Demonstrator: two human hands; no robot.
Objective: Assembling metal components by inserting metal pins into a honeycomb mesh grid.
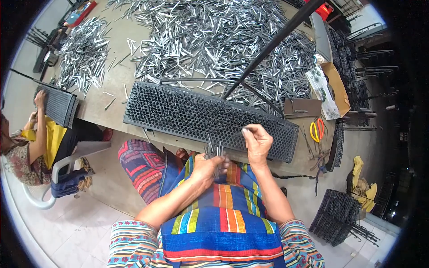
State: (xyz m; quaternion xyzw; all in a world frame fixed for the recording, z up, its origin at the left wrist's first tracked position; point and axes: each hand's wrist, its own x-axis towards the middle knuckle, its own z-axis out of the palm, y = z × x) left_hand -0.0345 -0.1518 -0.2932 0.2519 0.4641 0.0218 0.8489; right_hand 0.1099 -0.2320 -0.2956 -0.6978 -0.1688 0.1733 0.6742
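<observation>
L hand (207, 168) by table's (100, 109) front edge: fingertips blurred, & they hide part of the thin metal pcs (210, 145) held, so count unclear. R hand (259, 145) over blk tray (196, 111), covering some holes; whatever's btwn thumb & finger is too small to ID. Metal pile (187, 44) runs off top of pic at table's far edge; blk rod (277, 42) hides a strip of it, top end cut off. Tools (318, 157) nr table's R front corner overlap, kinds unclear. Co-worker (22, 169) beyond L edge: partly cut off by pic's L rim. Racks (366, 82) past R edge: too dark for detail.
</observation>
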